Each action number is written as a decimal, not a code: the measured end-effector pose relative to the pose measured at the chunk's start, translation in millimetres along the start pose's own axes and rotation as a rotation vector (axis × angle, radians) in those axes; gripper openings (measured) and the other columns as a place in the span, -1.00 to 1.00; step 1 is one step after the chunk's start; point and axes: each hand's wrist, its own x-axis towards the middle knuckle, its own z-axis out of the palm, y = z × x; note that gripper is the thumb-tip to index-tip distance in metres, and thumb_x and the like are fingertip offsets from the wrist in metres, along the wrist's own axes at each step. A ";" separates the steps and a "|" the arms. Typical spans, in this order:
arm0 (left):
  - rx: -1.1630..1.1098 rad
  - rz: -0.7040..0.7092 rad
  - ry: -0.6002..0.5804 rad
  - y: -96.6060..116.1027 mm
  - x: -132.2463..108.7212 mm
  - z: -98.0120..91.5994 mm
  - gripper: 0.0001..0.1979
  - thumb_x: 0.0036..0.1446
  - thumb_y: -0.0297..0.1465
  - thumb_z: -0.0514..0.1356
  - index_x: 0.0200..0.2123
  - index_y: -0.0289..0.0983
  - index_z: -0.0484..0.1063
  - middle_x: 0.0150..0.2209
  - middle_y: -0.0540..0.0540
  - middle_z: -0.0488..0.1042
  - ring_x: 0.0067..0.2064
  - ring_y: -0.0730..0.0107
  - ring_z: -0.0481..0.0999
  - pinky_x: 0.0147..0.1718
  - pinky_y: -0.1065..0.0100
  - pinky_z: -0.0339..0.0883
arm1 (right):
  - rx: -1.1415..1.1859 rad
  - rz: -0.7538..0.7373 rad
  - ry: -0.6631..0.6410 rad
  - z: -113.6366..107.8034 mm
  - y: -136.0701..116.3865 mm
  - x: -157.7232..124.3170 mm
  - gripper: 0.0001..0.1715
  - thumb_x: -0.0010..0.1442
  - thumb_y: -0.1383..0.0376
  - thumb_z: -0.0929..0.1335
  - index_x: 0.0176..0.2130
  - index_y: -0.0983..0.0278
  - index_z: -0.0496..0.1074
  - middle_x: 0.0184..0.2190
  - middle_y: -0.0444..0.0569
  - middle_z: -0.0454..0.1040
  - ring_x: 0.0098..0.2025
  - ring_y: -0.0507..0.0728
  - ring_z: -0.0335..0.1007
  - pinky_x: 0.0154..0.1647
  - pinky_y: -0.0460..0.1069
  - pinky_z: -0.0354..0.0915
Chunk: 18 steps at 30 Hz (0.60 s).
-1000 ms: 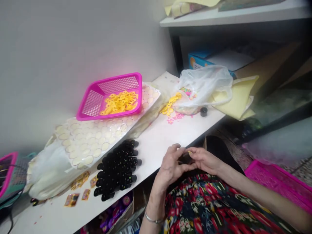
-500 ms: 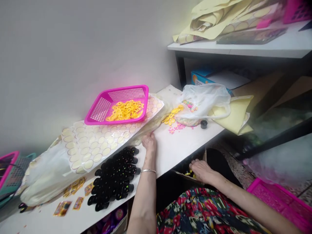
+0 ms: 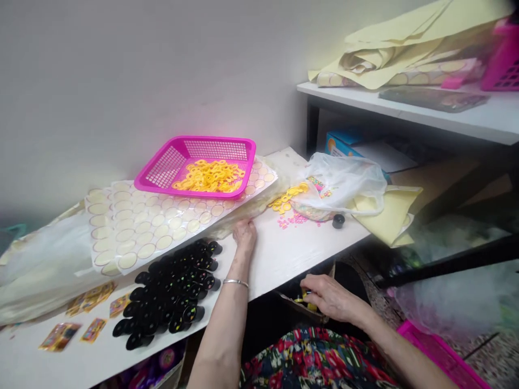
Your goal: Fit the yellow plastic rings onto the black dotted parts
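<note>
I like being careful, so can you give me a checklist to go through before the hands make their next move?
1. Pink basket upright: ok.
2. All yellow pieces in it: not ok; some lie beside the plastic bag.
3. Table free of loose pink bits: not ok; they're scattered there.
4. Left hand apart from the black pieces: ok.
5. Right hand gripping something: cannot tell; its fingertips are unclear.

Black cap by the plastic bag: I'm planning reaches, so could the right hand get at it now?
Probably yes: the right hand is just off the table's edge, and nothing visible blocks its way to the cap.
</note>
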 end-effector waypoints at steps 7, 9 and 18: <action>-0.605 0.053 -0.311 30.3 -41.8 3.3 -0.82 -0.08 -0.37 0.12 -0.49 -0.33 0.48 -0.52 -0.05 0.45 -0.43 0.41 0.37 -0.41 0.41 0.16 | 0.094 -0.139 0.576 -14.9 -8.1 50.5 -0.76 0.21 0.36 0.19 -0.15 0.27 0.36 -0.25 0.03 0.38 -0.20 0.10 0.32 -0.17 -0.03 0.25; -0.908 -0.014 -0.484 43.5 -58.0 0.6 -0.83 -0.13 -0.34 0.19 -0.52 -0.35 0.46 -0.58 0.01 0.38 -0.52 0.53 0.26 -0.49 0.45 0.09 | 0.056 -0.155 0.684 -21.1 -5.7 68.6 -0.76 0.20 0.35 0.21 -0.14 0.26 0.36 -0.26 0.04 0.39 -0.22 0.11 0.33 -0.20 -0.02 0.27; -1.442 -0.306 -0.815 67.5 -74.6 -16.7 -0.82 -0.25 -0.39 0.26 -0.57 -0.43 0.45 -0.64 0.00 0.32 -0.65 0.66 0.12 -0.65 0.47 -0.13 | -0.016 -0.260 0.709 -31.5 5.8 93.7 -0.78 0.20 0.37 0.20 -0.39 0.25 0.39 -0.51 -0.08 0.40 -0.43 0.04 0.33 -0.36 -0.08 0.25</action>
